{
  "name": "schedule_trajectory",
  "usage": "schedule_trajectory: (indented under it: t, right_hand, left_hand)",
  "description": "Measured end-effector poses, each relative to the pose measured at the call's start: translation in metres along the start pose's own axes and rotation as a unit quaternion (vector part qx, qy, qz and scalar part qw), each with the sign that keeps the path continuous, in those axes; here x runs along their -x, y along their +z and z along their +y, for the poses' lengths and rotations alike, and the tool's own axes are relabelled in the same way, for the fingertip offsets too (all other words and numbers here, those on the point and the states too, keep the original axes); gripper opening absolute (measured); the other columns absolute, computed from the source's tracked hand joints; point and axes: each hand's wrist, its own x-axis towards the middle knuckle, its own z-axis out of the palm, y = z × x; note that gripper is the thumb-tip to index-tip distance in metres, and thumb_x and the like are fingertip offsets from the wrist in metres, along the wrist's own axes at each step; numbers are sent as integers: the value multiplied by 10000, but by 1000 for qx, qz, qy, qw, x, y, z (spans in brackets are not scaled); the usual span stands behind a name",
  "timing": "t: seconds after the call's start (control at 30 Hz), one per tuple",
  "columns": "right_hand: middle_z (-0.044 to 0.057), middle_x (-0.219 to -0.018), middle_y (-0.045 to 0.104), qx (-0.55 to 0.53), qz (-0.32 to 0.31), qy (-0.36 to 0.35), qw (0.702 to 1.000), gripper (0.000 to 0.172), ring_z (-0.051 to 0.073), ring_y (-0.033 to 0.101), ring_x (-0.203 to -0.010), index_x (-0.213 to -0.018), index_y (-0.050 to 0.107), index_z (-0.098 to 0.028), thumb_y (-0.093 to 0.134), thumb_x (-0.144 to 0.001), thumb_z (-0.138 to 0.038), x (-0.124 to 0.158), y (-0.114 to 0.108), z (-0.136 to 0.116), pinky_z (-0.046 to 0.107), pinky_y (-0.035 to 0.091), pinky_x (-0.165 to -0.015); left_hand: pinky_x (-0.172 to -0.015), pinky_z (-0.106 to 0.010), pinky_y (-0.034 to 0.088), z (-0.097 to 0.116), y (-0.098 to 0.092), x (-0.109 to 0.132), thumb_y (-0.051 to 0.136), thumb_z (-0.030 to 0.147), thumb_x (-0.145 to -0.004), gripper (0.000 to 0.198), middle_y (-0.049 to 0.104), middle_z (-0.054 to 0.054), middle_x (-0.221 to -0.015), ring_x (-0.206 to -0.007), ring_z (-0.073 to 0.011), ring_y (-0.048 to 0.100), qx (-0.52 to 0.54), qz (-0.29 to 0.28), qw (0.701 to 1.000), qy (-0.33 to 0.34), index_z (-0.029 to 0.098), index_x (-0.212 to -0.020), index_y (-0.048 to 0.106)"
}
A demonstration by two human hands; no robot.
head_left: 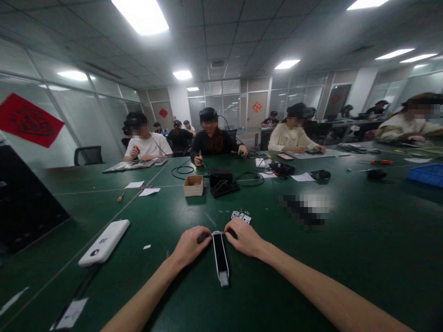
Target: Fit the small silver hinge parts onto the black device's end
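A long, narrow piece with a pale rim and dark middle (220,253) lies flat on the green table in front of me, its grey block-like end toward me. My left hand (194,244) is closed at its far left corner, thumb and fingers pinched together. At the far right corner my right hand (244,237) is closed in the same way. What the fingertips hold is too small and partly hidden to name. Small white pieces with dark holes (246,218) lie just beyond my right hand, which partly covers them.
A small open cardboard box (193,186) and a black device (221,180) with cables stand ahead. A white power bank-like block (104,243) with a cable lies left. A blue bin (427,175) is far right. Co-workers sit across the table; a black panel (27,203) stands left.
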Motion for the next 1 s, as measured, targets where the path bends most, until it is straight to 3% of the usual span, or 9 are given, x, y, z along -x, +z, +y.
schedule_trajectory:
  t: [0.13,0.23,0.43,0.57,0.73,1.0]
  right_hand:
    - [68,-880,615,2,5,4,1000,128,180,541,-837,-881,612,-152,498,-867,-210,0,0,-3,312,449,-765]
    - [70,-868,616,11,49,4,999,147,182,536,-826,-870,604,-158,468,-879,-215,-2,-4,6,319,443,-767]
    - [83,-873,607,30,191,101,976,207,195,532,-847,-866,594,-153,397,-899,-207,-2,-27,72,326,432,-786]
    - [79,-951,600,37,140,147,979,195,189,530,-914,-965,607,-145,442,-874,-198,1,-31,104,320,418,-831]
    - [68,-1062,578,72,20,119,990,271,195,497,-1004,-1098,623,-217,446,-892,-214,-1,-24,103,349,383,-870]
    - [82,-1035,592,82,21,140,986,270,202,512,-977,-1041,655,-195,424,-903,-214,-2,-23,103,347,399,-837]
  left_hand:
    - [-639,-252,430,-1,1,0,508,309,-852,208,661,-14,-844,-676,-147,564,-1,0,1000,4,197,-956,649]
    - [-641,-248,433,-1,0,0,502,308,-854,209,662,-13,-840,-676,-147,567,-4,1,1000,4,200,-953,651]
    - [-664,-259,454,-1,-2,0,493,324,-863,227,659,-25,-886,-727,-160,584,12,-13,1000,-1,198,-973,647]
    - [-697,-272,459,-2,-1,0,489,315,-869,219,661,-28,-907,-756,-165,588,21,-9,1000,7,203,-971,646]
    - [-708,-271,461,-4,0,0,487,310,-870,220,660,-28,-927,-769,-163,588,24,-9,1000,9,204,-979,646]
    - [-676,-259,456,-5,0,1,498,317,-875,214,656,-21,-893,-725,-155,583,12,2,1000,17,204,-976,649]
